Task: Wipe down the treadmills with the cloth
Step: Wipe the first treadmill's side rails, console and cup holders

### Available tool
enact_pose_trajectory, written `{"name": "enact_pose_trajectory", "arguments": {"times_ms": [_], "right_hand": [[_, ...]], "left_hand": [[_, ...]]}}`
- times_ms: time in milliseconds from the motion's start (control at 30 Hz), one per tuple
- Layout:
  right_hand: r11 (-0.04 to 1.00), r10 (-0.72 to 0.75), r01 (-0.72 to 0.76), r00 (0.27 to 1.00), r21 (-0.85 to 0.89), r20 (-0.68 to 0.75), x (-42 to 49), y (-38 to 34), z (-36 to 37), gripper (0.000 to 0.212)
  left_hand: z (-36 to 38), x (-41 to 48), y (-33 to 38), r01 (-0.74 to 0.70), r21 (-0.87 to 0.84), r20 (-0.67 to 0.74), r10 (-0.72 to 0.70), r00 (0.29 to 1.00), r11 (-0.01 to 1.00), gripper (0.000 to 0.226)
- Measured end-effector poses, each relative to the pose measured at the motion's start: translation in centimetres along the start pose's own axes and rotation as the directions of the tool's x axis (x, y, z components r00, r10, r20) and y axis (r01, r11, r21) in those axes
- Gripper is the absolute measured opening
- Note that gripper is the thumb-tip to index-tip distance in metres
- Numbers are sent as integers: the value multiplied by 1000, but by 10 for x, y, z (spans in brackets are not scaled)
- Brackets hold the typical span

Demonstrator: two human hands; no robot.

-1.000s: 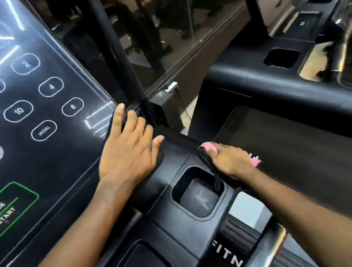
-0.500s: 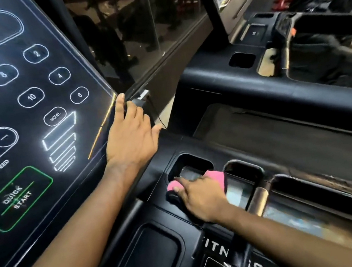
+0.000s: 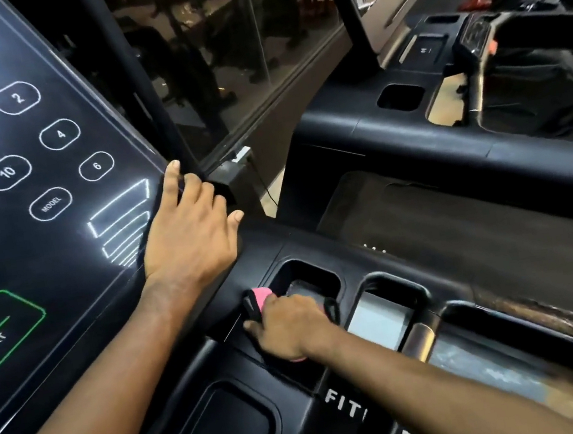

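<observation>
**Cloth at the console pocket**

On the near treadmill (image 3: 226,369), the right hand (image 3: 291,325) is curled tight on the pink cloth (image 3: 260,295), pressing it onto the black console at the near left edge of a square pocket (image 3: 315,278). Farther up, the left hand (image 3: 189,239) lies flat with its fingers straight and spread, resting at the lower right corner of the lit screen (image 3: 43,161). A second treadmill (image 3: 397,146) stands beyond, to the right.
</observation>
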State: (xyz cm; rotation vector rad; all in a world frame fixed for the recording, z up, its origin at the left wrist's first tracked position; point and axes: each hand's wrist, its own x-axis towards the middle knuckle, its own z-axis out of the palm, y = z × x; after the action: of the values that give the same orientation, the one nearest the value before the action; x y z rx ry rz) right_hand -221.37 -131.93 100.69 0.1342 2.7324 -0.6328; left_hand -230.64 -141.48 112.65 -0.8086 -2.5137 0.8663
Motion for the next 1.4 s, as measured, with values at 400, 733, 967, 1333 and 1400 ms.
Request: {"name": "enact_pose_trajectory", "arguments": {"times_ms": [400, 733, 967, 1333, 1400], "right_hand": [[891, 191, -192, 981, 413, 44, 23, -8, 12, 111], [931, 65, -150, 965, 332, 252, 11, 17, -1, 97], [666, 227, -291, 956, 687, 185, 42, -5, 10, 125], [964, -48, -8, 977, 265, 207, 15, 29, 8, 82], [970, -73, 14, 970, 244, 233, 14, 30, 2, 82]], "left_hand": [[5, 0, 3, 14, 0, -67, -14, 998, 1000, 55], [-6, 19, -31, -196, 30, -135, 198, 971, 980, 52], [-5, 19, -26, -194, 96, -82, 202, 976, 976, 62], [-4, 18, -27, -155, 87, -142, 167, 976, 984, 69], [-1, 19, -27, -153, 81, -144, 164, 976, 985, 70]]}}
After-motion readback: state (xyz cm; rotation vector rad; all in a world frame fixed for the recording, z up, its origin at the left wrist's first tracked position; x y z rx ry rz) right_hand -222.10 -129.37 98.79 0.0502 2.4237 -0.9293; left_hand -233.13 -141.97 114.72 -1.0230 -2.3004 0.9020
